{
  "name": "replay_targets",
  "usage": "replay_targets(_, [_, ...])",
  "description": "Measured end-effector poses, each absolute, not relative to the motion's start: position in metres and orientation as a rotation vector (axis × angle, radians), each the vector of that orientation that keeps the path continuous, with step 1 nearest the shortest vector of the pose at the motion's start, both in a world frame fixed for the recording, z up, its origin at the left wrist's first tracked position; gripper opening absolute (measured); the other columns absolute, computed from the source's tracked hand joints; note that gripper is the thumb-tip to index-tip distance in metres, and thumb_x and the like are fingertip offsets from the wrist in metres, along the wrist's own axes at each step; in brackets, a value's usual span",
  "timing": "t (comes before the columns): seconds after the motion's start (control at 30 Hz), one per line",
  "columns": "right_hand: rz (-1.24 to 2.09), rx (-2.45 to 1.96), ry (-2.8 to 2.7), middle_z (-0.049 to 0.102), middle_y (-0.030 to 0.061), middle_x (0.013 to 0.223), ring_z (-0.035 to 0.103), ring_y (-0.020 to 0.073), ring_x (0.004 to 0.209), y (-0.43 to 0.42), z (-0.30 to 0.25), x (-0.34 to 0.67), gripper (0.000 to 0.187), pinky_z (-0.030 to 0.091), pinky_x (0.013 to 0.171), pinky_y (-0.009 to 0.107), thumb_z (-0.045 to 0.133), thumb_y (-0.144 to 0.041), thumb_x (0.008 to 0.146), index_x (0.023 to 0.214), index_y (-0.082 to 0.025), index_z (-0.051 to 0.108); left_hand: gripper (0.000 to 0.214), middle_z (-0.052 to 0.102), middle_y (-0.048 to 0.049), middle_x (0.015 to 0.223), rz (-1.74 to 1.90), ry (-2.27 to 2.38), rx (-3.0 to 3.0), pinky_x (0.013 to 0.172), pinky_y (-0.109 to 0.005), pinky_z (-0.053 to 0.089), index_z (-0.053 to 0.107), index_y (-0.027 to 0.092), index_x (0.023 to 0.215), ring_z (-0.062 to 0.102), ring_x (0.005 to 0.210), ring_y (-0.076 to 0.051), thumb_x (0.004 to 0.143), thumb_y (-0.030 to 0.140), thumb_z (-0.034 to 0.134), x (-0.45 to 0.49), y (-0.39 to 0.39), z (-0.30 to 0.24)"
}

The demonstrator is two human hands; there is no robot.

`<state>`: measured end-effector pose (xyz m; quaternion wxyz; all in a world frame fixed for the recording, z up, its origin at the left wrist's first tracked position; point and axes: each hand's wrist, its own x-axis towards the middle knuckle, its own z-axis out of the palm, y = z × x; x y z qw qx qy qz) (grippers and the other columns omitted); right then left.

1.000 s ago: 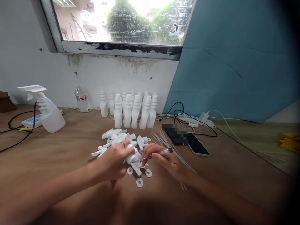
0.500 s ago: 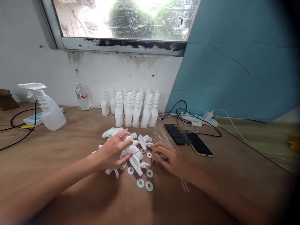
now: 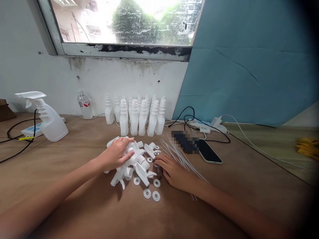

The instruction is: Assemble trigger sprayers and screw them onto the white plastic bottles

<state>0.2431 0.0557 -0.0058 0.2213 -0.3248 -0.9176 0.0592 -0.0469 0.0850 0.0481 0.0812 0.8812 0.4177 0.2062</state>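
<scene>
A heap of white trigger heads (image 3: 132, 159) is spread on the brown desk (image 3: 74, 166), just in front of a cluster of capless white bottles (image 3: 136, 114) standing by the wall. The left hand (image 3: 115, 154) is laid palm-down on the heap, its fingers curled loosely over the topmost heads; whether any one is actually gripped cannot be told. The right hand (image 3: 171, 171) rests flat on the desk at the heap's right edge, fingers stretched toward the heads, with a small dark tool (image 3: 159, 171) lying just beside its fingertips; it is not closed on anything. White washers (image 3: 152, 192) lie scattered on the desk near the heap, in front of both hands. A bundle of thin white tubes (image 3: 179, 156) fans out to the right of the right hand. Beyond these a dark phone (image 3: 208, 152) lies flat. Well to the left an assembled spray bottle (image 3: 48, 118) stands upright, with a small water bottle (image 3: 84, 106) against the wall.
</scene>
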Motion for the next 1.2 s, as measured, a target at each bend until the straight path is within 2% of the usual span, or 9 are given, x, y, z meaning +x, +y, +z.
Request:
replay_targets(0.2, [0.019, -0.879, -2.657, 0.055, 0.0126, 0.117, 0.046, 0.0244, 0.115, 0.056, -0.002, 0.243, 0.041, 0.045, 0.096, 0.043, 0.040, 0.001, 0.080, 0.115, -0.014, 0.055, 0.043, 0.047, -0.0090, 0.139, 0.654, 1.186, 2.730, 0.099, -0.047, 0.035, 0.039, 0.030, 0.136, 0.041, 0.123, -0.028, 0.095, 0.043, 0.042, -0.049, 0.092, 0.042])
replay_targets(0.33, [-0.013, -0.879, -2.674, 0.054, 0.0130, 0.120, 0.045, 0.0243, 0.116, 0.056, -0.003, 0.245, 0.042, 0.045, 0.098, 0.043, 0.039, 0.001, 0.081, 0.116, -0.014, 0.055, 0.033, 0.053, -0.0101, 0.130, 0.908, 1.456, 2.801, 0.098, -0.046, 0.033, 0.051, 0.024, 0.123, 0.046, 0.120, -0.027, 0.095, 0.041, 0.044, -0.069, 0.099, 0.052])
replay_targets(0.47, [-0.023, -0.885, -2.700, 0.052, 0.0124, 0.123, 0.044, 0.0242, 0.118, 0.057, -0.005, 0.246, 0.042, 0.044, 0.100, 0.042, 0.039, 0.001, 0.081, 0.117, -0.014, 0.054, 0.023, 0.054, -0.0120, 0.120, 1.419, 2.017, 2.668, 0.099, -0.043, 0.029, 0.055, 0.015, 0.106, 0.048, 0.114, -0.027, 0.092, 0.032, 0.049, -0.124, 0.118, 0.064])
replay_targets(0.57, [-0.052, -0.899, -2.705, 0.052, 0.0125, 0.124, 0.044, 0.0245, 0.117, 0.057, -0.005, 0.245, 0.043, 0.044, 0.100, 0.043, 0.039, 0.000, 0.081, 0.119, -0.014, 0.054, 0.036, 0.046, -0.0194, 0.122, 1.836, 2.371, 2.216, 0.098, -0.047, 0.027, 0.047, 0.007, 0.112, 0.041, 0.119, -0.032, 0.086, 0.031, 0.055, -0.180, 0.134, 0.068])
replay_targets(0.67, [-0.063, -0.901, -2.711, 0.053, 0.0126, 0.124, 0.044, 0.0247, 0.117, 0.056, -0.005, 0.243, 0.041, 0.044, 0.099, 0.043, 0.039, -0.001, 0.082, 0.118, -0.014, 0.054, 0.048, 0.039, -0.0214, 0.125, 2.024, 2.461, 1.787, 0.099, -0.052, 0.022, 0.038, 0.005, 0.115, 0.034, 0.122, -0.035, 0.082, 0.032, 0.060, -0.231, 0.141, 0.063])
replay_targets(0.83, [-0.091, -0.904, -2.715, 0.053, 0.0128, 0.125, 0.043, 0.0261, 0.118, 0.057, -0.009, 0.243, 0.043, 0.043, 0.101, 0.045, 0.041, -0.001, 0.080, 0.120, -0.013, 0.053, 0.071, 0.027, -0.0239, 0.135, 1.909, 2.519, 1.356, 0.102, -0.057, 0.017, 0.027, 0.006, 0.122, 0.024, 0.127, -0.038, 0.077, 0.045, 0.065, -0.274, 0.143, 0.039])
replay_targets(1.07, [-0.095, -0.888, -2.700, 0.053, 0.0138, 0.125, 0.042, 0.0266, 0.118, 0.057, -0.010, 0.243, 0.042, 0.043, 0.100, 0.046, 0.038, -0.001, 0.082, 0.120, -0.012, 0.053, 0.093, 0.040, -0.0182, 0.131, 1.727, 2.547, 1.361, 0.096, -0.041, 0.033, 0.020, 0.004, 0.139, 0.041, 0.113, -0.029, 0.070, 0.036, 0.073, -0.289, 0.160, 0.014])
replay_targets(1.13, [-0.087, -0.869, -2.685, 0.054, 0.0141, 0.123, 0.044, 0.0263, 0.117, 0.057, -0.007, 0.242, 0.041, 0.044, 0.098, 0.046, 0.037, -0.002, 0.083, 0.119, -0.012, 0.053, 0.089, 0.045, -0.0177, 0.124, 1.708, 2.576, 1.310, 0.092, -0.039, 0.036, 0.025, 0.000, 0.137, 0.043, 0.109, -0.028, 0.069, 0.034, 0.073, -0.293, 0.163, 0.012])
replay_targets(1.2, [-0.076, -0.851, -2.672, 0.055, 0.0146, 0.121, 0.045, 0.0262, 0.115, 0.056, -0.004, 0.242, 0.040, 0.045, 0.097, 0.046, 0.037, -0.002, 0.083, 0.118, -0.012, 0.054, 0.071, 0.054, -0.0102, 0.101, 1.664, 2.583, 1.263, 0.081, -0.035, 0.040, 0.043, 0.001, 0.121, 0.048, 0.094, -0.025, 0.066, 0.035, 0.073, -0.296, 0.164, 0.011])
